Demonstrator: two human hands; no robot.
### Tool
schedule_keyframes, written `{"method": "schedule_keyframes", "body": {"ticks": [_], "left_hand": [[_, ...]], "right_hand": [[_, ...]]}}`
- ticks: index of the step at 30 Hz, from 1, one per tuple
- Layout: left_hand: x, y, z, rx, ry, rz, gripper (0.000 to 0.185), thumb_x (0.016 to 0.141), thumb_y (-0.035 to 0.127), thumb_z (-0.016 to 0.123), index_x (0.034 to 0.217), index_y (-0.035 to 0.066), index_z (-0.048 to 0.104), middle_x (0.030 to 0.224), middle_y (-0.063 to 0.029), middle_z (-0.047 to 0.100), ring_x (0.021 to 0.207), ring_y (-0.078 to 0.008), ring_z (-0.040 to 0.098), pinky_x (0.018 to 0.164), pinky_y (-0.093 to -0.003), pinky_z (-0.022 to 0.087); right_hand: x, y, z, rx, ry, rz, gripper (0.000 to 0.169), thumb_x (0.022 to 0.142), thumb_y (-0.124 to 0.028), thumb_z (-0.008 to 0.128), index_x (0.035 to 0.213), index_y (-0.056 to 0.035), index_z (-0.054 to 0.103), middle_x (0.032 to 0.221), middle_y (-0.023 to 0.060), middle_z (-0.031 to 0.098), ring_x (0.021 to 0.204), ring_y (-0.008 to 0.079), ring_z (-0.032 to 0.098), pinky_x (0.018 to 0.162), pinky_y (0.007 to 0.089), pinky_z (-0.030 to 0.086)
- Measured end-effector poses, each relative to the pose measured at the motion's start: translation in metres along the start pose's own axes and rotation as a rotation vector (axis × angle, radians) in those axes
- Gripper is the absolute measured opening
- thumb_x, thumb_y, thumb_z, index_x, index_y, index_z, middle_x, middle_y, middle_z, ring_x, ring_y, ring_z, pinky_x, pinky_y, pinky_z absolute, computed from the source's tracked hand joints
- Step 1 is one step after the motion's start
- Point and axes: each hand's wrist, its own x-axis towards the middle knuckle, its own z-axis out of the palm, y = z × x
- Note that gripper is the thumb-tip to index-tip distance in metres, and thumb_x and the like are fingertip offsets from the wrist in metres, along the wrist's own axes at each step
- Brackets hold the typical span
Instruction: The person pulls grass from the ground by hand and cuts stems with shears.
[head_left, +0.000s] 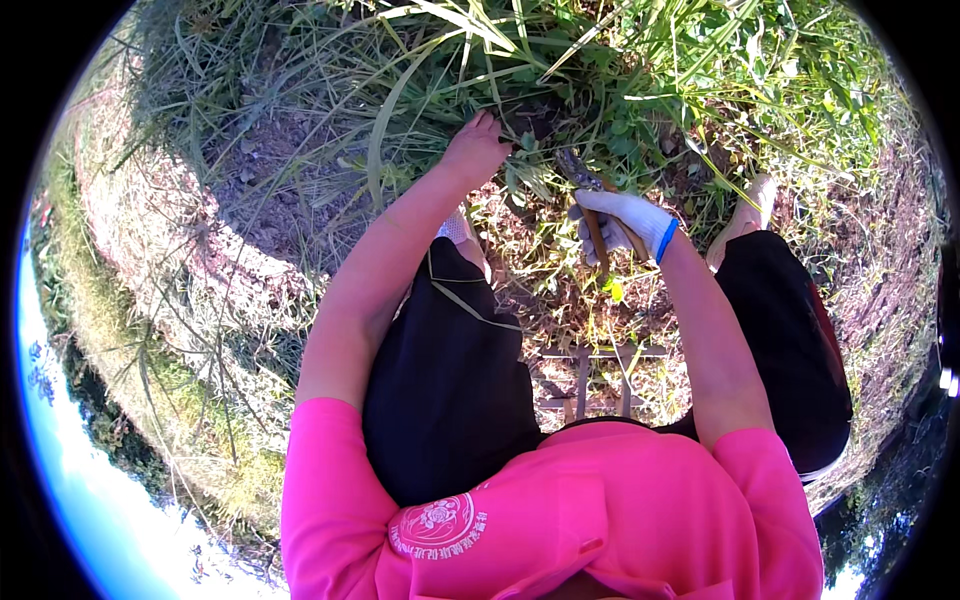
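My bare left hand reaches into tall grass and low leafy weeds, with its fingertips among the blades. Whether it grips any stems is hidden. In a white knit glove with a blue cuff, my right hand holds a pair of pruning shears. The brownish handles run down through the palm, and the dirty metal head points up and left towards the weeds. A small gap of leaves and dark soil lies between the shears and my left hand.
My shoes stand on either side of the shears. Between my legs, metal bars of what looks like a low stool show above dry litter. Long grass blades arch over the work spot. Bare shaded soil lies to the left.
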Motion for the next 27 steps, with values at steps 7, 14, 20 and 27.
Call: {"method": "schedule_keyframes", "body": {"ticks": [7, 14, 20, 27], "left_hand": [[-0.036, 0.014, 0.028, -0.573, 0.059, -0.239, 0.039, 0.077, 0.012, 0.066, 0.115, 0.008, 0.056, 0.099, -0.0157, 0.062, 0.092, -0.0321, 0.061, 0.084, -0.0418, 0.046], [-0.031, 0.009, 0.036, -1.522, 0.078, -0.555, 0.032, 0.087, 0.007, 0.060, 0.116, -0.004, 0.050, 0.083, -0.0093, 0.066, 0.072, -0.0150, 0.064, 0.061, -0.0289, 0.051], [-0.036, 0.011, 0.035, -1.672, 0.084, -0.606, 0.026, 0.085, 0.014, 0.065, 0.107, 0.001, 0.059, 0.083, -0.0021, 0.064, 0.064, -0.0089, 0.055, 0.058, -0.0241, 0.047], [-0.030, 0.022, 0.026, -1.646, -0.006, -0.741, 0.021, 0.074, 0.014, 0.073, 0.086, -0.002, 0.066, 0.071, -0.0054, 0.063, 0.059, -0.0136, 0.057, 0.056, -0.0290, 0.046]], "right_hand": [[0.021, 0.017, 0.013, 0.063, -0.068, 0.002, 0.046, 0.087, -0.042, 0.062, 0.103, 0.0002, 0.054, 0.079, 0.0121, 0.061, 0.066, 0.0258, 0.064, 0.061, 0.0408, 0.057], [0.010, -0.005, 0.004, 0.435, -0.237, -0.165, 0.049, 0.088, -0.043, 0.059, 0.107, 0.0020, 0.053, 0.091, 0.0161, 0.062, 0.082, 0.0301, 0.064, 0.073, 0.0501, 0.055], [0.004, -0.001, 0.008, 0.192, -0.065, -0.083, 0.045, 0.087, -0.042, 0.063, 0.105, -0.0009, 0.053, 0.084, 0.0114, 0.058, 0.073, 0.0253, 0.061, 0.070, 0.0459, 0.055], [0.044, 0.011, 0.033, 0.253, -0.105, -0.014, 0.043, 0.089, -0.043, 0.060, 0.098, -0.0023, 0.051, 0.080, 0.0116, 0.058, 0.068, 0.0263, 0.062, 0.061, 0.0451, 0.055]]}}
